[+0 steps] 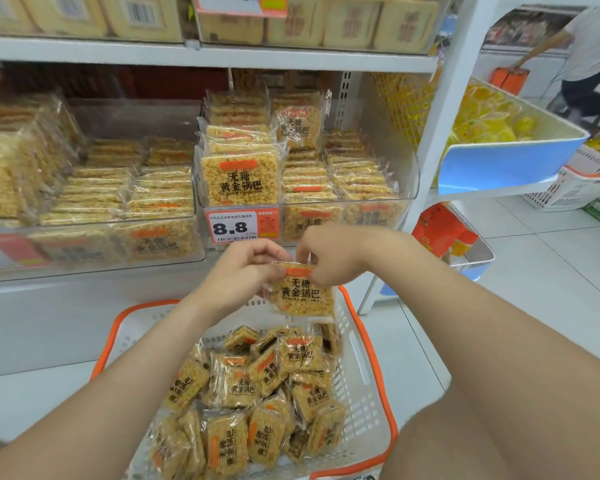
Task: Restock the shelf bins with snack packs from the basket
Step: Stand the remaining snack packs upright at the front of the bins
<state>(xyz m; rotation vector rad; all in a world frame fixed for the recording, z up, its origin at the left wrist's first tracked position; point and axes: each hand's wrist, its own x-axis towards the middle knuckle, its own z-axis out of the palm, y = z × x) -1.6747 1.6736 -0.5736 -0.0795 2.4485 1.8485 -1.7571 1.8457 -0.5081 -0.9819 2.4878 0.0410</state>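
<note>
A clear-wrapped golden rice-crisp snack pack (303, 293) with an orange label hangs above the basket, held by its top edge. My left hand (246, 268) pinches its upper left corner and my right hand (329, 252) pinches its upper right corner. Below it a white basket with an orange rim (364, 341) holds several of the same packs (257, 396) in a loose heap. Straight ahead, the clear shelf bin (409, 174) with the 8.8 price tag (241, 226) holds rows of matching packs standing on edge.
A second clear bin (94, 237) of the same snacks sits to the left. The upper shelf (205, 53) carries pale boxed goods. At right are a white upright (444, 126), a blue-fronted bin of yellow sweets (510, 157), another white basket (575, 185), and a person (589, 53) far back.
</note>
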